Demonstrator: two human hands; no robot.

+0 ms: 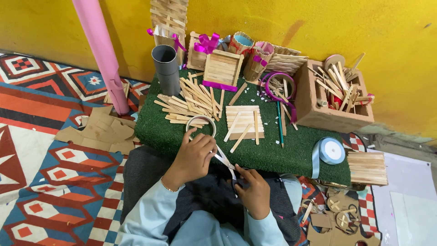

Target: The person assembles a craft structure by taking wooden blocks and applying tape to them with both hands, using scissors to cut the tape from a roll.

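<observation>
My left hand (pixel 193 157) holds a white tape roll (pixel 200 126) at the near edge of a green turf mat (pixel 273 152), fingers curled around its lower rim. My right hand (pixel 253 191) grips the handles of a pair of scissors (pixel 226 161), whose blades point up-left and meet my left hand's fingers by the roll. What lies between the blades is too small to tell. Just beyond the roll lie a panel of glued wooden craft sticks (pixel 243 122) and a loose pile of sticks (pixel 191 104).
A grey tube (pixel 166 68), a pink tube (pixel 101 50), stick-built boxes with magenta ribbon (pixel 222 68) and a brick full of sticks (pixel 337 93) stand by the yellow wall. A pale blue ribbon spool (pixel 331 151), a green pencil (pixel 279 123) and cardboard scraps (pixel 102 132) lie around.
</observation>
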